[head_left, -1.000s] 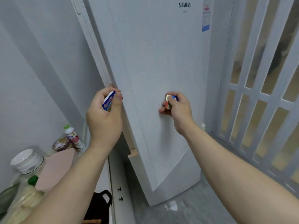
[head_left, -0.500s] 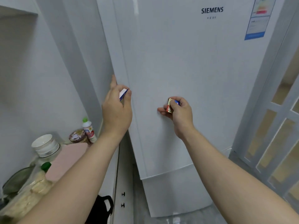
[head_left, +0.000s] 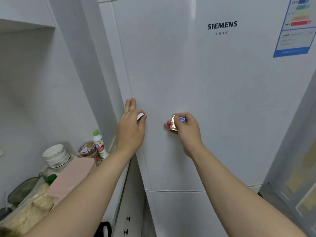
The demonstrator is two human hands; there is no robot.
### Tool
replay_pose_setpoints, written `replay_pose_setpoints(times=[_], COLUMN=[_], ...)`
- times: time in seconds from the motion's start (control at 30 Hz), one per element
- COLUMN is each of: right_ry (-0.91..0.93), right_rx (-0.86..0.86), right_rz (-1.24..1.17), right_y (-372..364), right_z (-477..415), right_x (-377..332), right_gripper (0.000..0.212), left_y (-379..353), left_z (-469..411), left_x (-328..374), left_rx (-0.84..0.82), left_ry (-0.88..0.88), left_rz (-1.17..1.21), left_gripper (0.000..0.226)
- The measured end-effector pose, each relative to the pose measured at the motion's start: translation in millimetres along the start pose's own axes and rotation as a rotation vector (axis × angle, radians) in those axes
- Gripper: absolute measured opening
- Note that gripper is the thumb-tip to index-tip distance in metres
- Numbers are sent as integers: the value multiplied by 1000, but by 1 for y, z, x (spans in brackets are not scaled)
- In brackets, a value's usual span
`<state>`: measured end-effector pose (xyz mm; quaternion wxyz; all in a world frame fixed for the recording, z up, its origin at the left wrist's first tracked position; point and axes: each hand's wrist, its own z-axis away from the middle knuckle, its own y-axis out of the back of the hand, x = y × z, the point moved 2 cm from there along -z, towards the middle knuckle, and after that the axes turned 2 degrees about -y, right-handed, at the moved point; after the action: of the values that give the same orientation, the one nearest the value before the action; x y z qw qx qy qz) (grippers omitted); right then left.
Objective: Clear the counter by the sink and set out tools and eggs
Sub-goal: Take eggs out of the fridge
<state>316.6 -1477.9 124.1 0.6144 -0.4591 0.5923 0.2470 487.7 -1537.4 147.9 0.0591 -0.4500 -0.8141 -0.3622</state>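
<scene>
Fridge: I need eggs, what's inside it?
Nothing inside shows; the fridge door covers it. Visible: its white front, energy label, left hand pinching a white packet, right hand gripping a gold packet.

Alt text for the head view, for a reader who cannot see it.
A person's left hand, pinching a small white packet, has fingertips at the left edge of a white Siemens fridge door; the right hand holds a small gold packet.

White fridge (head_left: 196, 82) fills centre, energy label (head_left: 295, 26) top right. Pale wall (head_left: 42, 91) left, cupboard (head_left: 25, 12) above. White drawers (head_left: 131, 202) w/ black knobs (head_left: 128, 218) near, left of fridge. Paned door (head_left: 299, 168) right. Soft light.
</scene>
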Motion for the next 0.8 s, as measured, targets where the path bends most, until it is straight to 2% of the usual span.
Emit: replay_pose_setpoints(times=[0.1,0.23,0.3,0.47,0.5,0.6,0.7,0.8], right_ry=[-25,-28,-24,-89,-124,-178,-213,-249], right_rx=[-66,-222,-304,-539,-623,-786,-995,-1178], right_rz=[-5,95,103,166,169,165,164,128], right_y=[-2,-19,-30,-63,-80,-112,-147,-172], right_z=[7,21,28,49,65,105,171,241], right_x=[-1,4,10,41,52,70,77,75], right_gripper=[11,5,2,5,7,15,19,20], left_y=[4,23,34,73,94,133,184,232], left_z=[4,22,41,114,140,195,256,312], left_x=[5,17,12,-4,-4,4,22,48], left_rx=[14,110,89,92,136,222,343,496], left_ry=[32,170,310,865,970,1154,1291,1335], left_rz=[6,18,33,160,164,200,133,105], left_gripper=[9,9,9,8,7,8,27,36])
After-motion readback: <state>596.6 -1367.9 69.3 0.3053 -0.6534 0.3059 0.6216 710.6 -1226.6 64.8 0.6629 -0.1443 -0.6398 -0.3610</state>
